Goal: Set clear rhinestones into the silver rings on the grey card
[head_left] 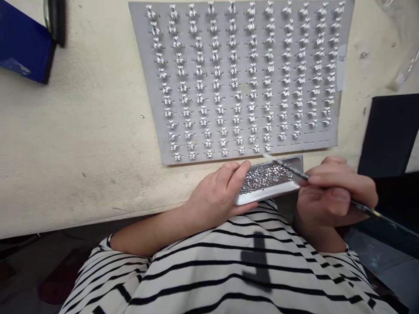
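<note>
A small metal tray (270,190) of tiny sparkling stones is gripped at its left end by my left hand (218,195), just below the table's front edge area. In my right hand (337,192) is a thin dark stick (291,169), pinched between thumb and fingers. Its pale tip points left over the tray, near the lower edge of a grey board (153,100). Rows of small shiny rings (232,55) stand in slots on this board. At its lower right, several slots hold no ring.
A blue box (24,41) lies at the upper left beside a dark metal object (55,19). A black flat object (388,135) sits at the right. Clear plastic bits (406,69) and one loose ring (364,55) are at the upper right.
</note>
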Motion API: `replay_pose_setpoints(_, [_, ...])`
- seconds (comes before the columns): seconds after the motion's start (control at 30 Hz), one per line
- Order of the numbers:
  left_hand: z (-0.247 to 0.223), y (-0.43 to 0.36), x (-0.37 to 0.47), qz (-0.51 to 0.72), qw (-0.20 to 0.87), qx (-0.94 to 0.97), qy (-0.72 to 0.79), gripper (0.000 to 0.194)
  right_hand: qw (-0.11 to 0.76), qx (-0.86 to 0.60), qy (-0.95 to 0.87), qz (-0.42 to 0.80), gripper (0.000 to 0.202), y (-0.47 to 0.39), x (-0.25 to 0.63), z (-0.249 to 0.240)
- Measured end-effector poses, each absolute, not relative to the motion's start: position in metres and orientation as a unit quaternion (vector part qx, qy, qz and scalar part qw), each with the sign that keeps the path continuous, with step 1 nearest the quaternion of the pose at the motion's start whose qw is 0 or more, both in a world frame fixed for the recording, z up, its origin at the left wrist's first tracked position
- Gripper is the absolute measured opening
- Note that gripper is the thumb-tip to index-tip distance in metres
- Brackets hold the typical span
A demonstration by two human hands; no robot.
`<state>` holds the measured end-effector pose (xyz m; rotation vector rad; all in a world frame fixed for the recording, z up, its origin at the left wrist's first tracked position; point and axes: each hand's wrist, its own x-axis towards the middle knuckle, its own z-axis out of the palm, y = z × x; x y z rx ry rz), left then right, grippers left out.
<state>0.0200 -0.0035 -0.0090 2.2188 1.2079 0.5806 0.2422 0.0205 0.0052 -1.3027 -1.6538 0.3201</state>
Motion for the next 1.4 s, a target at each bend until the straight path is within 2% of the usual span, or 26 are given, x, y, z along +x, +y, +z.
replay_pose_setpoints(0.07, [-0.009, -0.003, 0.02, 0.215, 0.274, 0.823, 0.448, 0.081, 0.506, -0.531, -0.673, 0.092, 0.019, 0.032, 0.231, 0.01])
replay_pose_setpoints(0.23, [-0.007, -0.003, 0.02, 0.213, 0.268, 0.828, 0.445, 0.082, 0.43, -0.565, -0.697, 0.096, 0.015, 0.047, 0.216, 0.017])
replay_pose_setpoints(0.4, [-0.007, -0.004, 0.02, 0.216, 0.284, 0.818, 0.45, 0.081, 0.395, -0.554, -0.727, 0.097, 0.014, 0.05, 0.215, 0.016])
replay_pose_setpoints(0.73, [-0.008, -0.004, 0.019, 0.219, 0.29, 0.818, 0.446, 0.082, 0.377, -0.563, -0.73, 0.088, 0.013, 0.05, 0.213, 0.014])
replay_pose_setpoints(1.03, [-0.006, -0.003, 0.019, 0.221, 0.282, 0.822, 0.444, 0.082, 0.406, -0.57, -0.709, 0.093, 0.016, 0.052, 0.214, 0.015])
replay_pose_setpoints(1.2, [-0.005, -0.002, 0.019, 0.226, 0.282, 0.82, 0.444, 0.078, 0.376, -0.575, -0.713, 0.144, 0.016, 0.055, 0.214, 0.02])
replay_pose_setpoints(1.4, [-0.006, -0.001, 0.02, 0.228, 0.272, 0.824, 0.442, 0.082, 0.355, -0.569, -0.729, 0.14, 0.016, 0.057, 0.216, 0.021])
